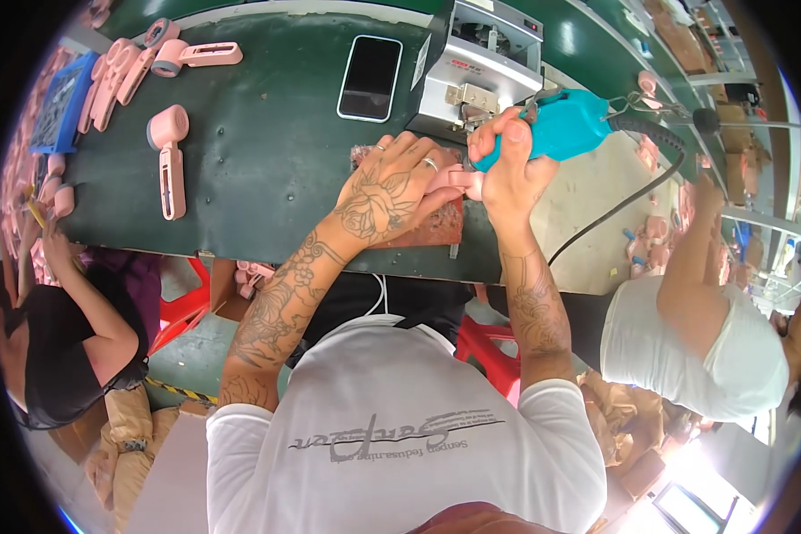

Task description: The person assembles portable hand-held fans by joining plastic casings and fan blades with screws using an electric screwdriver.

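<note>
My left hand (384, 189) is closed around a pink plastic piece (458, 179), which pokes out toward my right hand. Its shape resembles the pink handheld fans on the table, but most of it is hidden under my fingers. Below lies a worn reddish pad (432, 233). My right hand (510, 169) grips a teal power screwdriver (568, 129), held tilted with its cord running off to the right. The tool's tip is hidden behind my fingers, so whether it touches the pink piece I cannot tell.
A phone (370, 78) lies beyond my left hand, beside a silver screw-feeder-like machine (481, 67). Several pink handheld fans (171, 165) and a blue bin (62, 105) are at the left. A black cord (616, 203) curves over the right side. Co-workers sit on both sides.
</note>
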The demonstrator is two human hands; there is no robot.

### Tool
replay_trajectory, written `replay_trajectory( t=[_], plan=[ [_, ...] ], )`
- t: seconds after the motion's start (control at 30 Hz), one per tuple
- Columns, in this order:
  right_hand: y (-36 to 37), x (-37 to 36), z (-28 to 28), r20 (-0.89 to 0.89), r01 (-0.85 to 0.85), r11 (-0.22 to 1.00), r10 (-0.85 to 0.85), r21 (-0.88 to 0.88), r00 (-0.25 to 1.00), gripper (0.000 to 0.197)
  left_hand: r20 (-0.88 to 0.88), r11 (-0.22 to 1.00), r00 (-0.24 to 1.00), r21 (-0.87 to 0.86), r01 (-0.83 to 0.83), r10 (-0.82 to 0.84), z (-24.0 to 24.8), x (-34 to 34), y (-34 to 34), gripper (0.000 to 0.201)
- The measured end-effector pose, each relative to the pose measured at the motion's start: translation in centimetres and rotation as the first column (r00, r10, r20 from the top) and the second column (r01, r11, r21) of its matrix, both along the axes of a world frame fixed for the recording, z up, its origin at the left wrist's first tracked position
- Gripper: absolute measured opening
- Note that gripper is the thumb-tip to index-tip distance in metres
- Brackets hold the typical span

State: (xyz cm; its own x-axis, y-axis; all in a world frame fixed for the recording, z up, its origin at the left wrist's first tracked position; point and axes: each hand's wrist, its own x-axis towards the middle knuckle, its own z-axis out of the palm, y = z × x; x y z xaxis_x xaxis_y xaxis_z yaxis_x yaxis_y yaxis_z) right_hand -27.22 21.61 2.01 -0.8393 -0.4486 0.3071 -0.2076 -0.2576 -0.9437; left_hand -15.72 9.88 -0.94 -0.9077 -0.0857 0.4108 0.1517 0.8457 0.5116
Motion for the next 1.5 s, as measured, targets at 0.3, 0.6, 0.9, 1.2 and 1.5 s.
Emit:
replay_trajectory(
  t=[0.3, 0.6, 0.9, 1.2, 1.5],
  plan=[
    [-1.7, -1.7, 2.6, -0.090, 0.071, 0.996, -0.076, -0.061, 0.993, 0.029, 0.072, 1.000, 0.997, -0.017, 0.009, -0.008, -0.9, 0.5, -0.2, 0.042],
    [-2.8, -2.6, 1.8, -0.182, 0.037, 0.999, -0.042, -0.035, 0.982, 0.033, 0.099, 0.999, 0.994, 0.015, 0.036, -0.038, -0.4, 0.6, -0.2, 0.038],
    [2.4, 1.5, 2.2, -0.043, -0.029, 0.999, 0.028, -0.036, 0.999, 0.033, 0.057, 0.999, 0.998, 0.031, 0.014, -0.016, -0.3, 0.5, -0.3, 0.036],
    [2.7, 2.0, 1.2, -0.018, -0.043, 0.999, 0.043, 0.011, 0.999, 0.048, 0.027, 1.000, 1.000, 0.024, 0.008, -0.009, -0.4, 0.6, -0.2, 0.037],
    [2.1, 2.0, 0.2, -0.030, -0.067, 0.998, 0.066, -0.010, 0.997, 0.043, 0.057, 1.000, 0.998, 0.017, 0.011, -0.012, -0.4, 0.3, -0.2, 0.032]
  ],
)
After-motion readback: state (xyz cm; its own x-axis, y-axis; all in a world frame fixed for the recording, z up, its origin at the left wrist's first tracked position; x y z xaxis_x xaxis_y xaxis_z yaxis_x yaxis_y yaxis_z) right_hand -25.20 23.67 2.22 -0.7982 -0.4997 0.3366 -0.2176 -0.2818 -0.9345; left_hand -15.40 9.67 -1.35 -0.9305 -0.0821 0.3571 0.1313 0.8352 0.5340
